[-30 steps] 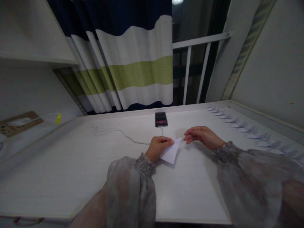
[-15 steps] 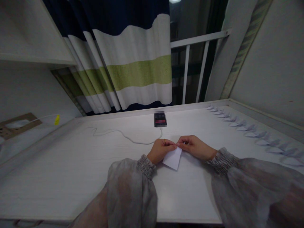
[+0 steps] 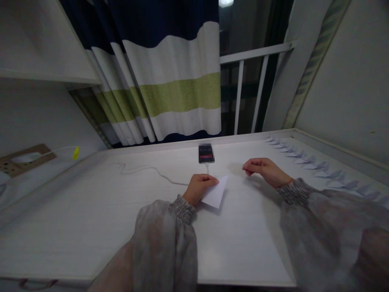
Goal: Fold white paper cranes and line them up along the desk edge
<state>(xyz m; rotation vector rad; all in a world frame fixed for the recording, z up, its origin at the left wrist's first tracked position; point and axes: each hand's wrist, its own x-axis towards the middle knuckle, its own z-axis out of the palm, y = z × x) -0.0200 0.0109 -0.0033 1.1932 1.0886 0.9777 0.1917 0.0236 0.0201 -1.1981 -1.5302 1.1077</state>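
Note:
My left hand rests on the white table and pinches the left edge of a folded white paper, a pointed piece lying flat with its tip toward the right. My right hand hovers a little to the right of the paper, apart from it, with its fingers loosely curled and nothing visible in them. Both arms wear loose grey sleeves.
A dark phone lies behind the paper with a white cable running left toward a wall socket. A row of several folded paper shapes lines the table's right edge. Striped curtain and a railing stand behind.
Half a second ago both hands pinched the paper's top corner together. My right hand has since let go and moved away to the right; my left hand keeps hold of the paper.

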